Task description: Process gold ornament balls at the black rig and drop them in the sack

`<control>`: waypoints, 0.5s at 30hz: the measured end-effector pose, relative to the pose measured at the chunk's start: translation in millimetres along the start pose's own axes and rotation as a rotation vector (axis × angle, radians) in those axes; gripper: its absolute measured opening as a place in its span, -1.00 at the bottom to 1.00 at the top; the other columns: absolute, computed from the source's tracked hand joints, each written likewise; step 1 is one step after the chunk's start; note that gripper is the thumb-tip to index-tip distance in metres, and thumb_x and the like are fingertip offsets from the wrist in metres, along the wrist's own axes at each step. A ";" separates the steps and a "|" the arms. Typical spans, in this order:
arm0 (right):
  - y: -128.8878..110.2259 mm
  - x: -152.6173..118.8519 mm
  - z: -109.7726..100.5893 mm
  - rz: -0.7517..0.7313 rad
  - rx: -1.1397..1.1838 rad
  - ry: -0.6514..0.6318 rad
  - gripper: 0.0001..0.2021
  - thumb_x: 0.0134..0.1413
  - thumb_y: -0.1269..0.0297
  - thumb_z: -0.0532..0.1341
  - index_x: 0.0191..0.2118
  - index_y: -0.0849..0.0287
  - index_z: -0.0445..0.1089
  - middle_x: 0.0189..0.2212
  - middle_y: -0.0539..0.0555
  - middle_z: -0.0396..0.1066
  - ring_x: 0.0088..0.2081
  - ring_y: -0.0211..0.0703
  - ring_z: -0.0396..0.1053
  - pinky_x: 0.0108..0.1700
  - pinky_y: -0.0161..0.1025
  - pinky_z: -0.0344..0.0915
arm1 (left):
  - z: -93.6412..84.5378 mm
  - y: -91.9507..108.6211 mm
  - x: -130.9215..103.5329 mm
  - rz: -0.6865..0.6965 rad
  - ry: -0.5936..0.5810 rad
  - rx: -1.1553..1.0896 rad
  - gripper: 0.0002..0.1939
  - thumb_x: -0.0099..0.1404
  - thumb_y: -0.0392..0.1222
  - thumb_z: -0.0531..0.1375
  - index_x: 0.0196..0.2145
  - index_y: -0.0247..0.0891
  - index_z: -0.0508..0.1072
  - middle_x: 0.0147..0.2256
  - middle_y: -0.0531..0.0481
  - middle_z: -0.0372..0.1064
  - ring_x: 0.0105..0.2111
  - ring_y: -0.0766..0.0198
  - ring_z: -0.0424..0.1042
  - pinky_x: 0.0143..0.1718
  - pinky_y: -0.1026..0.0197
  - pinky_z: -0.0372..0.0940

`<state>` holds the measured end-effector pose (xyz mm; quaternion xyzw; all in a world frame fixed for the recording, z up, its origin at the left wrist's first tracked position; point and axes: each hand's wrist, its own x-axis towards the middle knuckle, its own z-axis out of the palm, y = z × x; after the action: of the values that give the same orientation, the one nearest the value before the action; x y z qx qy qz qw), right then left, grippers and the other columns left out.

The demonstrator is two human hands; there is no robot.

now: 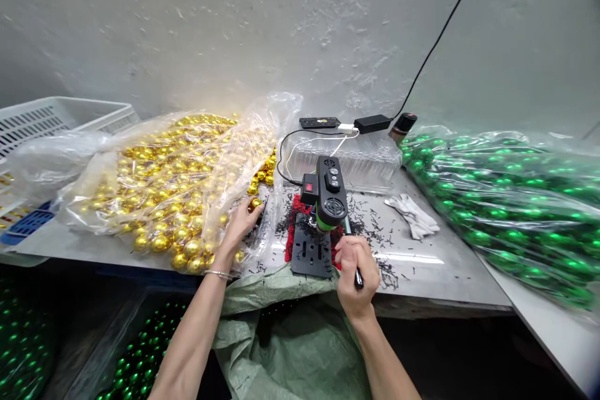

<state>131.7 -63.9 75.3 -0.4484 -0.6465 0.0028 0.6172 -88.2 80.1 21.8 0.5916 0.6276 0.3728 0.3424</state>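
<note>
My left hand [242,220] reaches to the open side of a clear plastic bag, fingers closed around a shiny gold ball [255,203]. More gold balls [159,200] fill the bag beside it. My right hand [357,274] is wrapped round the black lever handle [359,280] of a small bench press [331,194]. The press has a black head with a red switch and a green ring. Its slotted black base plate [310,256] stands on a red mat [289,237]; no ball shows on the plate.
Black scraps litter the metal table [422,269]. White gloves [412,215] lie right of the press, near a bag of green balls [506,212]. Behind stand a clear plastic box [375,165] and power adapter [372,123]. A green sack [300,350] hangs at the front edge; a white basket [94,111] stands left.
</note>
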 end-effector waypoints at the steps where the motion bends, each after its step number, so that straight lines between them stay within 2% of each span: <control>1: 0.2 -0.1 -0.2 -0.002 -0.003 -0.002 -0.74 0.23 0.56 -0.01 -0.45 0.14 0.18 -0.46 0.00 0.24 -0.36 -0.23 0.29 -0.35 -0.25 0.19 | 4.1 3.0 -6.5 -0.028 -0.060 -0.214 -0.57 0.25 -0.10 0.20 0.03 -0.34 0.40 -0.19 -0.13 0.45 -0.19 0.11 0.48 -0.09 0.06 0.36; 3: 0.2 -0.2 -1.0 0.000 -0.010 -0.004 -0.75 0.23 0.56 -0.01 -0.45 0.14 0.18 -0.45 0.00 0.24 -0.37 -0.25 0.28 -0.35 -0.26 0.18 | 15.1 10.0 -24.4 -0.086 -0.171 -0.528 -0.49 0.20 -0.06 0.24 0.07 -0.33 0.39 -0.21 -0.09 0.45 -0.23 0.18 0.48 -0.17 0.14 0.38; 6: -1.0 0.7 -2.6 0.003 -0.019 -0.007 -0.74 0.23 0.56 0.00 -0.45 0.14 0.18 -0.47 -0.01 0.24 -0.38 -0.26 0.27 -0.35 -0.27 0.19 | 38.0 17.8 -55.6 -0.120 -0.277 -0.638 -0.42 0.16 0.00 0.28 0.08 -0.32 0.39 -0.29 -0.05 0.44 -0.32 0.24 0.46 -0.30 0.22 0.37; 10: -2.9 3.8 -5.0 -0.006 -0.036 -0.030 -0.74 0.22 0.56 0.00 -0.46 0.13 0.17 -0.49 -0.02 0.23 -0.37 -0.26 0.29 -0.34 -0.27 0.20 | 70.5 14.7 -83.4 -0.073 -0.337 -0.517 -0.36 0.17 0.01 0.28 0.15 -0.33 0.32 -0.31 -0.05 0.47 -0.41 0.27 0.44 -0.37 0.23 0.35; 12: -3.4 5.2 -5.8 -0.018 -0.043 -0.039 -0.75 0.21 0.56 0.01 -0.46 0.14 0.18 -0.48 -0.02 0.23 -0.38 -0.26 0.28 -0.35 -0.27 0.20 | 82.0 10.0 -89.2 0.031 -0.297 -0.401 -0.43 0.19 -0.01 0.27 0.11 -0.31 0.35 -0.26 -0.07 0.49 -0.36 0.25 0.45 -0.31 0.20 0.37; 15: -3.5 5.7 -6.1 -0.026 -0.042 -0.043 -0.75 0.21 0.57 0.01 -0.45 0.14 0.18 -0.48 -0.01 0.23 -0.39 -0.25 0.28 -0.35 -0.27 0.21 | 89.8 6.0 -91.4 0.218 -0.224 -0.162 -0.59 0.23 -0.04 0.26 0.00 -0.26 0.43 -0.20 -0.10 0.50 -0.24 0.17 0.46 -0.16 0.11 0.36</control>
<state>135.5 -66.0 83.3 -0.4526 -0.6654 -0.0089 0.5935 -1.1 -5.4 -17.7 0.6644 0.4854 0.3889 0.4145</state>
